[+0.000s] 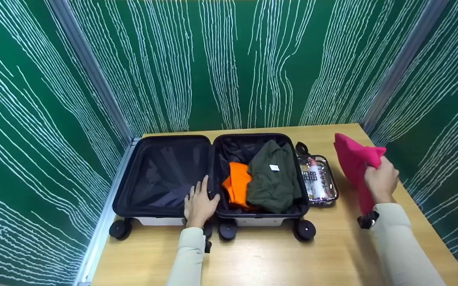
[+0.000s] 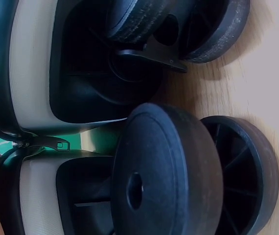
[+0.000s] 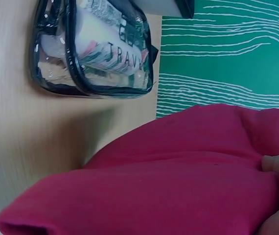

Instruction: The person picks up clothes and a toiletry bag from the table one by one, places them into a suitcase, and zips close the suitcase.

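My right hand point(image 1: 381, 180) grips a folded pink cloth point(image 1: 352, 157), held up over the right side of the table. In the right wrist view the pink cloth point(image 3: 169, 181) fills the lower half, with a thumb pressing on it. My left hand point(image 1: 200, 202) rests with spread fingers on the near inner edge of the open suitcase point(image 1: 161, 171), by the hinge side. An orange garment point(image 1: 237, 184) and a dark green garment point(image 1: 272, 178) with a white label lie in the suitcase's right half. The left half shows a black lining.
A clear toiletry bag point(image 1: 318, 180) with a white bottle inside lies against the suitcase's right side. Black wheels point(image 1: 304, 230) stick out from the suitcase's near side. Green walls with white lines enclose the wooden table point(image 1: 261, 258) at the back and sides.
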Motion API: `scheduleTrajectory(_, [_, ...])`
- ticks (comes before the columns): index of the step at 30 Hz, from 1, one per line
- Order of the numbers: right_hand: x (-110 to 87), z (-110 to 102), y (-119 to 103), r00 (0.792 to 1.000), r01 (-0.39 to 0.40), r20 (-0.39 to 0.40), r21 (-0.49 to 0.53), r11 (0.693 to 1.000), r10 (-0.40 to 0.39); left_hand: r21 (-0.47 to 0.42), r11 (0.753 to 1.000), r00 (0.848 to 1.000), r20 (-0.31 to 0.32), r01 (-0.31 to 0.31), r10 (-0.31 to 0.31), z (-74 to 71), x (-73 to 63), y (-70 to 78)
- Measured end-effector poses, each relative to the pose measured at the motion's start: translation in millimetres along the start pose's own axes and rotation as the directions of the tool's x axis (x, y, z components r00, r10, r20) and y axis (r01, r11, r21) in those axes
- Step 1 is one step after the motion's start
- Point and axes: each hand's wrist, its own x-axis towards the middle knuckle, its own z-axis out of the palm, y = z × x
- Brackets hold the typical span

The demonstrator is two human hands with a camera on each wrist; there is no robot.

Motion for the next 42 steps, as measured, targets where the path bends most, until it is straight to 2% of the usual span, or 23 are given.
scheduleTrajectory(9, [-1.7, -4, -13, 0.999, -0.009, 0.043, 0.052, 0.999, 0.007, 0.013, 1.000, 1.000, 0.001, -0.003, 0.003, 0.8, 1.0, -1.6])
scheduleTrajectory(17, [-4.0, -5, -21, 0.999, 0.032, -0.028, 0.022, 0.999, -0.032, 0.016, 1.000, 1.000, 0.005, -0.002, 0.002, 0.8, 0.8, -1.5])
scheduleTrajectory(29, [-4.6, -5, -30, 0.995, 0.052, -0.088, 0.010, 0.999, -0.051, 0.016, 1.000, 1.000, 0.005, 0.004, -0.005, -0.2, -0.7, -1.0])
scheduleTrajectory(36, [-6.9, -2, -37, 0.997, 0.037, -0.065, 0.047, 0.998, -0.034, 0.016, 1.000, 1.000, 0.011, 0.005, -0.005, 0.1, 0.5, -1.8])
scheduleTrajectory(42, [-10.8, 1, -46, 0.994, 0.070, -0.087, 0.048, 0.996, -0.065, 0.022, 1.000, 1.000, 0.019, 0.007, -0.008, 0.0, 1.2, -1.2])
